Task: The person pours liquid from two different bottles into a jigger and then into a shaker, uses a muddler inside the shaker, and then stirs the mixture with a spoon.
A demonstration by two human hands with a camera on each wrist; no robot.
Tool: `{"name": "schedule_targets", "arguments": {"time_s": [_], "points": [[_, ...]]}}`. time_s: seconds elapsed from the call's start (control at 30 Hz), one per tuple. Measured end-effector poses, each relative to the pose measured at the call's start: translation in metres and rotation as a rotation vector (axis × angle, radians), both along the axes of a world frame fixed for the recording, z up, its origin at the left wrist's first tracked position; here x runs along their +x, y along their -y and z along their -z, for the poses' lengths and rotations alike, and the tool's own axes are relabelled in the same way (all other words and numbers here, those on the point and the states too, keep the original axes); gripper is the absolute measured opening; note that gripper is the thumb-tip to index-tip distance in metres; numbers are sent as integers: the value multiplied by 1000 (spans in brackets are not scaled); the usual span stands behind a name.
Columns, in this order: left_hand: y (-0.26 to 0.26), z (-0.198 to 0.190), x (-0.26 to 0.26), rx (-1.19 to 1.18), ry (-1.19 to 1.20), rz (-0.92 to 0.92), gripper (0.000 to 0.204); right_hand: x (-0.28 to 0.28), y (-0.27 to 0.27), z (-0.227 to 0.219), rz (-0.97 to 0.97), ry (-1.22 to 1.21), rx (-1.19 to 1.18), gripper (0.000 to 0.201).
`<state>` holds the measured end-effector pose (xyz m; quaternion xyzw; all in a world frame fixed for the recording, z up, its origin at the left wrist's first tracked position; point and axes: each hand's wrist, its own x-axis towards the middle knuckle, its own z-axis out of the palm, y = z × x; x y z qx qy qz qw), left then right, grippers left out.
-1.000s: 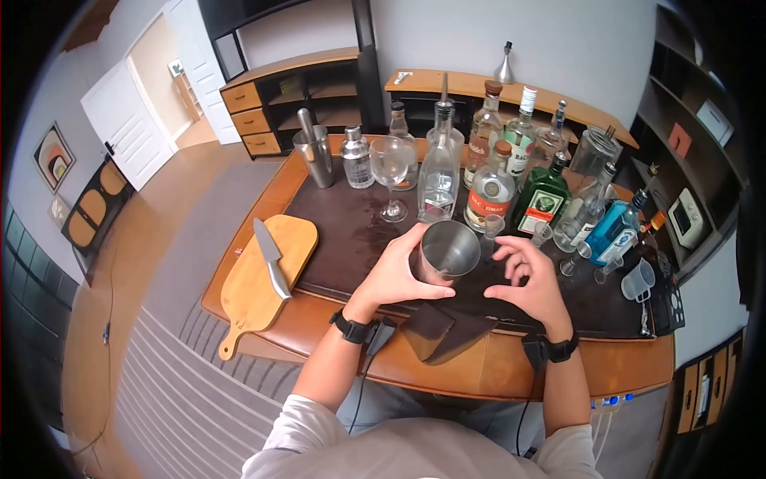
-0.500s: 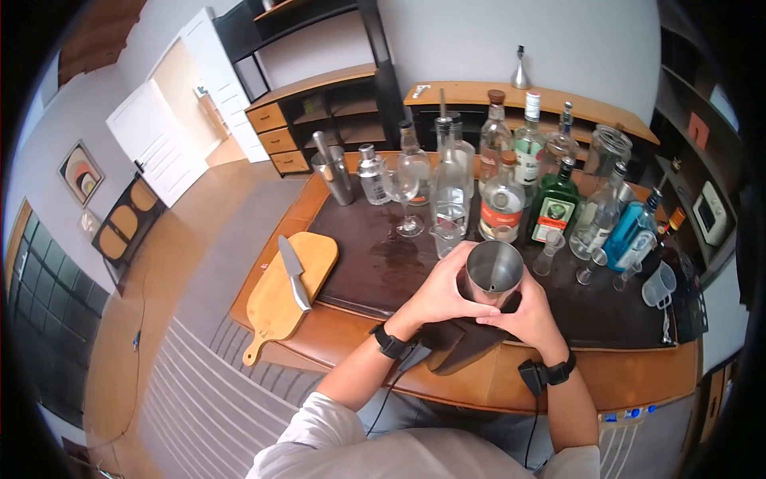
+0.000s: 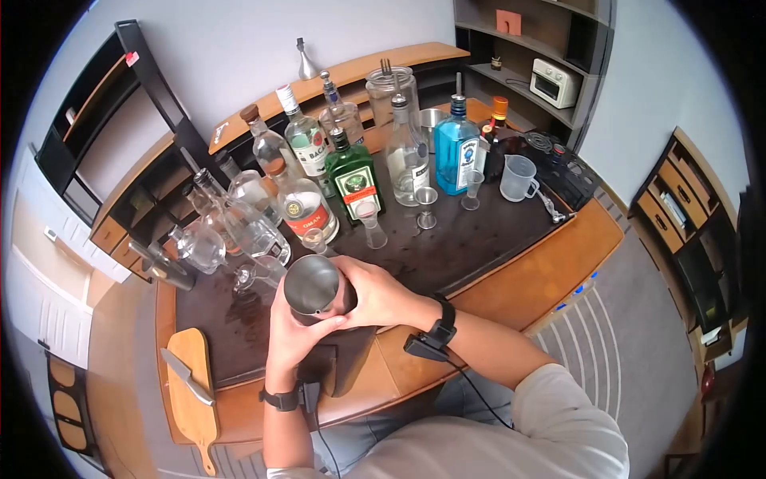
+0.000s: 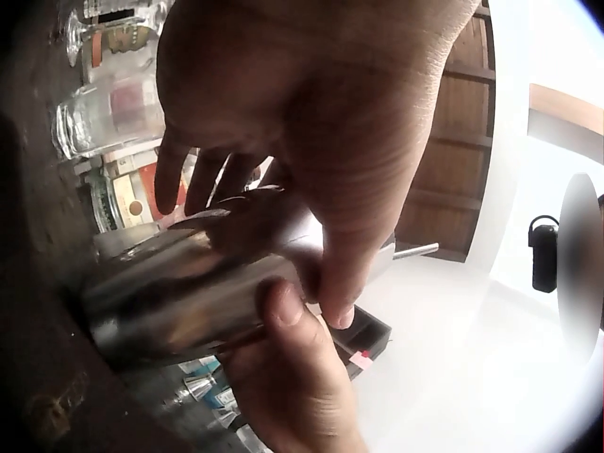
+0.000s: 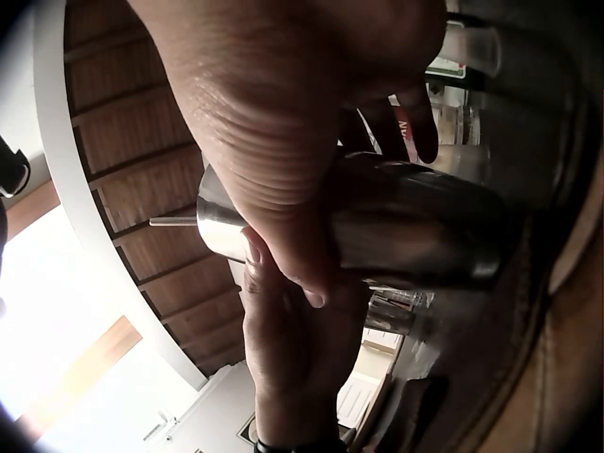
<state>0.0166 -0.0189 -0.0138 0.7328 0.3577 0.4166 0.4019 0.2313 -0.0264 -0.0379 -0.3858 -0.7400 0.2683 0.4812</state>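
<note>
Both hands are wrapped around a metal shaker tin [image 3: 313, 286], upright near the front of the dark mat [image 3: 447, 255]. My left hand [image 3: 291, 335] grips its left side, and my right hand [image 3: 375, 295] its right side. On the near wall the thumbs meet. Seen from above, the inside looks bare grey metal. In the left wrist view the tin [image 4: 179, 302] shows its base close to the mat, with the right thumb [image 4: 288, 307] against the wall. Fingers of my right hand [image 5: 293, 123] curl behind the tin in the right wrist view.
Several bottles stand behind the tin, including a green bottle [image 3: 355, 176] and a blue bottle [image 3: 457, 152]. Nearer are a small glass [image 3: 371, 227], a jigger [image 3: 427, 209] and a measuring jug [image 3: 519, 177]. A knife [image 3: 187, 375] lies on a cutting board [image 3: 191, 415] at left.
My right hand, apart from the tin a second ago, came in and took hold of it alongside the left. The head view has swung to the right.
</note>
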Motion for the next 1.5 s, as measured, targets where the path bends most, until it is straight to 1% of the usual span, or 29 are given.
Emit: {"name": "schedule_targets", "arguments": {"time_s": [0.07,0.13,0.27,0.3,0.33,0.4,0.47,0.5,0.53,0.7,0.8,0.83,0.87,1.0,1.03,1.13,1.17,1.27,1.37,1.5], "points": [[0,3,-1,44,-17,-18,81,1,0,-1,-18,-13,12,89],[2,3,-2,60,-24,-33,78,2,2,-3,6,24,37,89],[1,1,-6,138,-21,-31,81,3,0,-4,10,46,69,88],[1,-1,-8,110,-15,-19,83,4,-1,-7,8,47,67,87],[-2,2,-12,136,-51,-2,85,3,0,-11,-1,47,58,86],[-6,2,-17,199,-87,7,85,3,0,-14,-18,30,-40,85],[-7,3,-17,100,25,51,83,3,0,-15,-27,45,-78,86],[-8,4,-18,128,21,58,81,2,0,-14,-19,60,-78,85],[-8,3,-21,196,-8,54,81,1,0,-14,-5,76,-74,85],[-4,-3,-22,171,-13,48,79,1,0,-13,-41,65,-86,87],[-3,-6,-23,213,0,51,79,-1,2,-14,2,81,-101,86],[-3,-11,-25,221,-36,47,80,-2,0,-10,-11,35,-86,84],[-2,-13,-25,197,-31,42,77,-4,2,-15,-26,59,-78,84],[-5,1,-25,232,10,16,83,-4,-1,-7,-32,-2,-209,80],[-6,5,-25,226,24,-5,80,-3,-1,-5,-36,-16,-222,79],[-5,3,-28,206,54,-59,73,-2,-4,1,-1,-49,-225,75],[-6,2,-30,213,45,-85,65,-4,-3,1,-15,-72,-240,74],[-6,-3,-37,180,-11,-122,57,-6,-1,-2,-41,-119,-283,73],[-7,-2,-42,186,56,-80,48,-8,0,-1,-68,-117,-295,72],[-12,1,-47,205,101,-88,40,-5,-2,3,-89,-102,-268,71]]}}
